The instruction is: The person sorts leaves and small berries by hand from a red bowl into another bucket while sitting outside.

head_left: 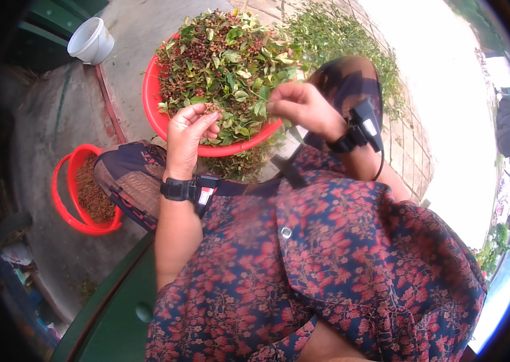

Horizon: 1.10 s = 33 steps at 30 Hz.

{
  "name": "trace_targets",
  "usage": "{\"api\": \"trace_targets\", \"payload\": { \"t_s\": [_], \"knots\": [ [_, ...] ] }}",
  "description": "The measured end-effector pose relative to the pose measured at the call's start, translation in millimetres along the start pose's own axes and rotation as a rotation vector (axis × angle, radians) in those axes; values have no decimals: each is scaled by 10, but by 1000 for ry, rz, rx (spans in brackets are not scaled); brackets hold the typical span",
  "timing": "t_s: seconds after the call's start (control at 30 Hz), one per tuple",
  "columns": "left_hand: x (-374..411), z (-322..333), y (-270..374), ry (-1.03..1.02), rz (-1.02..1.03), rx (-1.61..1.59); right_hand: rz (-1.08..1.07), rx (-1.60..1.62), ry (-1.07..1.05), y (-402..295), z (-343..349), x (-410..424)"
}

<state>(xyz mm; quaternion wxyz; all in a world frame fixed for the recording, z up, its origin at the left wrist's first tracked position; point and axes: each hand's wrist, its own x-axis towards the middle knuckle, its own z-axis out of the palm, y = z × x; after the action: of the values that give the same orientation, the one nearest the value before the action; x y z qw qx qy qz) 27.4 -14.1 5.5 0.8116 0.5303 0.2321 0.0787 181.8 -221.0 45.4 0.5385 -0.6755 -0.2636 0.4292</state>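
In front of me stands a wide red plastic basin (150, 97), heaped with leafy sprigs and clusters of reddish berries (205, 52) that look like Sichuan pepper. Above its near side, my left hand (187, 133) pinches a small brownish berry cluster (212, 108) between thumb and fingers. My right hand (298, 108) is at the basin's right side, its thumb and index finger closed on a green leafy sprig (261, 100). The sprig's lower leaves overlap the heap behind it. Both wrists wear black strapped devices.
Left of my knee is a red plastic bucket (62, 199) holding brownish-red berries (94, 192). Farther off stands a white bucket (92, 43). Loose leafy cuttings (350, 38) lie on the paving beyond the basin, with more leaves (236, 165) under its near rim. A green bench (114, 312) is beneath me.
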Motion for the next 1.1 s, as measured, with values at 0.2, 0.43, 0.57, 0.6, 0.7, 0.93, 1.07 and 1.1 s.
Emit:
{"api": "trace_targets", "payload": {
  "t_s": [0.2,0.43,0.57,0.6,0.7,0.93,1.07,1.1],
  "knots": [
    [-10,3,14,13,9,48,-2,26,-34,12,4,7],
    [-12,0,-16,20,86,91,14,12,-25,11,32,-15],
    [-33,-1,3,60,112,107,32,-5,198,-221,-463,-141],
    [-53,-23,17,79,115,78,-112,-26,457,-327,-699,-161],
    [-26,20,57,62,94,-71,-309,425,899,-283,-2033,-504],
    [0,-31,2,-100,23,-301,-156,-297,435,-297,-1084,-233],
    [-7,-53,-45,-127,-55,-404,-307,-1152,116,-44,-322,232],
    [7,-69,-58,-155,-69,-440,-363,-1292,133,79,-235,327]
  ]
}}
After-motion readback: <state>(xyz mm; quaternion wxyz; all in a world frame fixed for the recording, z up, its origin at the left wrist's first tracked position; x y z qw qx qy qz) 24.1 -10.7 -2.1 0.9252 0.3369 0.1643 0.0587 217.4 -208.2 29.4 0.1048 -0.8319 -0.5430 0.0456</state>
